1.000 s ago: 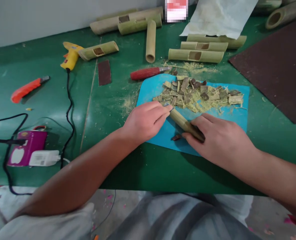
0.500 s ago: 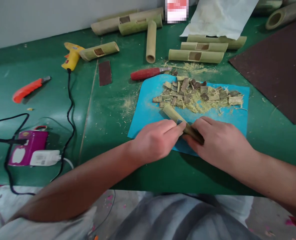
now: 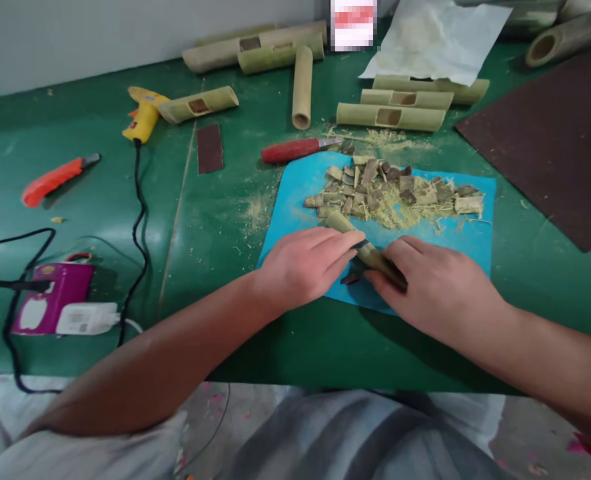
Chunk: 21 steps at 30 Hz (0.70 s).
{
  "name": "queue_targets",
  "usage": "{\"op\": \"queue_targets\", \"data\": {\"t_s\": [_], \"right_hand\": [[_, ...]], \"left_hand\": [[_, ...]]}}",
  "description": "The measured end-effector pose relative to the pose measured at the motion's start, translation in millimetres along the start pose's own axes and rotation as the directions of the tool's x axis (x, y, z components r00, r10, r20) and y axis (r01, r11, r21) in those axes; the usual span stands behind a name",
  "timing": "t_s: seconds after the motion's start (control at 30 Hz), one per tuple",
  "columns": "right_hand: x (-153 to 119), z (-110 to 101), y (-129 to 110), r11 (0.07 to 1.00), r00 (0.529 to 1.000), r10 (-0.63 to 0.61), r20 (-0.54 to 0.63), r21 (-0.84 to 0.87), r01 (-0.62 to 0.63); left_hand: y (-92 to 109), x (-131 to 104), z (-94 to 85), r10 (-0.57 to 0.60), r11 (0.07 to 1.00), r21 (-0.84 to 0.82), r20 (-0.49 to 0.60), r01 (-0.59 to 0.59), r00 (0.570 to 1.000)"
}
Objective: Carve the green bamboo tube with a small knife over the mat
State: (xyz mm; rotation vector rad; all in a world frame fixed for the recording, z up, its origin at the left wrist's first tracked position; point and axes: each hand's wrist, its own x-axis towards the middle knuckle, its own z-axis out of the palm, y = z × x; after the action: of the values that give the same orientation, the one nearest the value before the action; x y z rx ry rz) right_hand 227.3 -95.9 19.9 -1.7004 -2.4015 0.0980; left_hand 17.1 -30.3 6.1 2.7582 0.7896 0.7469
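Observation:
My right hand (image 3: pixel 435 280) is closed around the near end of a short bamboo tube (image 3: pixel 340 222), which lies slanted over a blue sheet (image 3: pixel 290 193). My left hand (image 3: pixel 308 263) has its fingers pressed together at the tube's middle. Under its fingertips shows a small dark edge, too hidden to name. A dark brown scrap (image 3: pixel 350 279) lies on the sheet between my hands. Just beyond the tube is a pile of bamboo chips (image 3: pixel 370 190) mixed with dark scraps and pale shavings.
Behind the sheet lies a red-handled knife (image 3: pixel 295 150). Notched bamboo tubes (image 3: pixel 390 117) line the back. At left are an orange cutter (image 3: pixel 55 181), a corded yellow glue gun (image 3: pixel 145 113), a brown strip (image 3: pixel 210 148) and a purple box (image 3: pixel 58 293). A brown sheet (image 3: pixel 550 140) lies right.
My left hand has shifted slightly up and left, its fingers straighter over the tube. The dark scrap beneath it now shows. My right hand keeps its hold.

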Motion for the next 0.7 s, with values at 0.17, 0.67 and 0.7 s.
{"op": "queue_targets", "data": {"t_s": [0.17,0.67,0.7], "right_hand": [[0.3,-1.0,-0.9,1.000,1.000,-0.008,-0.002,0.014,0.009],[2.6,-4.4,-2.9,0.998,0.995,0.040,0.090,0.034,-0.043],[2.8,-4.6,-3.1,0.998,0.994,0.043,0.098,0.035,-0.046]], "left_hand": [[0.0,-1.0,-1.6,-0.036,0.999,0.036,-0.043,0.037,0.998],[-2.1,-1.3,-0.2,0.017,0.999,-0.032,0.053,-0.016,0.998],[-2.2,-1.2,0.0,0.014,0.999,-0.031,0.049,-0.013,0.999]]}}
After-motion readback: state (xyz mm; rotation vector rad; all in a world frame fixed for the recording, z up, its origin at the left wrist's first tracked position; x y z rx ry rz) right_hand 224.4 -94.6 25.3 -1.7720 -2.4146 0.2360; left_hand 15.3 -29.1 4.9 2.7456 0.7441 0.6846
